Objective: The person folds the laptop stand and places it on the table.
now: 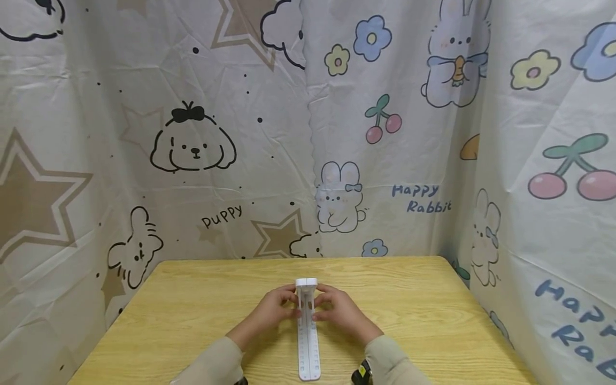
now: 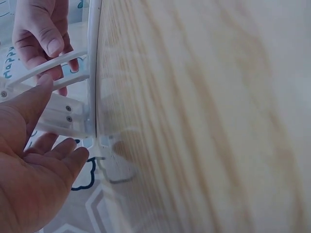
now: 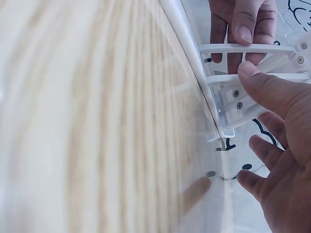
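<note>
Yellow wood-grain table (image 1: pixel 414 310); pale cloth (image 1: pixel 274 182) behind and alongside, printed with puppies (image 1: pixel 193 152), rabbits (image 1: pixel 339 208), stars (image 1: pixel 31 200), cherries (image 1: pixel 374 135).

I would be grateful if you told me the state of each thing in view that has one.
White stand: unfolded, its upright part raised, resting on the table
Left hand: holding the stand's left side
Right hand: holding the stand's right side
Beige sleeves: ending near the wrists
Patterned cloth: hanging, creased
</note>
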Demonstrator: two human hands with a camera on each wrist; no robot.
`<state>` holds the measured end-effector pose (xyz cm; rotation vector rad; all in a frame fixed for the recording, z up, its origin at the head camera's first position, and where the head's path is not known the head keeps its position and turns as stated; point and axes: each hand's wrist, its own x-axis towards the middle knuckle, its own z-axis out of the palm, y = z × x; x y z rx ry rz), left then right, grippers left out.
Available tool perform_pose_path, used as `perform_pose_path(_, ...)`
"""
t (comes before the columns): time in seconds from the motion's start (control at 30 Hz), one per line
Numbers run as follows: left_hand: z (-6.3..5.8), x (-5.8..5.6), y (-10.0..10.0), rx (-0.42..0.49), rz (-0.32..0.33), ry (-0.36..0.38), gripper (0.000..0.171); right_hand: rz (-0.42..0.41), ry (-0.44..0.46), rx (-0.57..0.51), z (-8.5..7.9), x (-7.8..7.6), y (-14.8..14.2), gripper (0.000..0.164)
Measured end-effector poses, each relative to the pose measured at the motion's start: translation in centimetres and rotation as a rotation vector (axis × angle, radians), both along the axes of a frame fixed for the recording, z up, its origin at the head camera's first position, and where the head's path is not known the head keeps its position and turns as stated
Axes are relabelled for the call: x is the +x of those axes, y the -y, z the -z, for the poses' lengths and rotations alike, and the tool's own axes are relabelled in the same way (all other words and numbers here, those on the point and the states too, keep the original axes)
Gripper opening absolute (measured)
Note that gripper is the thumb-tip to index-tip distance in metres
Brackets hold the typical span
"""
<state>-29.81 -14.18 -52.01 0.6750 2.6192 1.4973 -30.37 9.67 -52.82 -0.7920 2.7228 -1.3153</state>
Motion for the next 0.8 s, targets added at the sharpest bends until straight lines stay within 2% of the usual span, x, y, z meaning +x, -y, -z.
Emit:
perform_pose_path(0.13,0.02,-0.18,-0.18,0.004,0.01,-0.007,0.01,0.013,0.006,0.008,-0.01,-0.23,0.12,0.014)
perform_pose_path(0.33,-0.17,0.14,-0.36,0.033,0.007,0.007,0.008,0.014,-0.003,0.01,0.05,-0.38,0.27,0.019)
perform_pose_path(0.8,0.0,0.03,-0.07,0.08,0.048,0.026,0.004,0.012,-0.045,-0.032,0.1,-0.55,0.39,0.015)
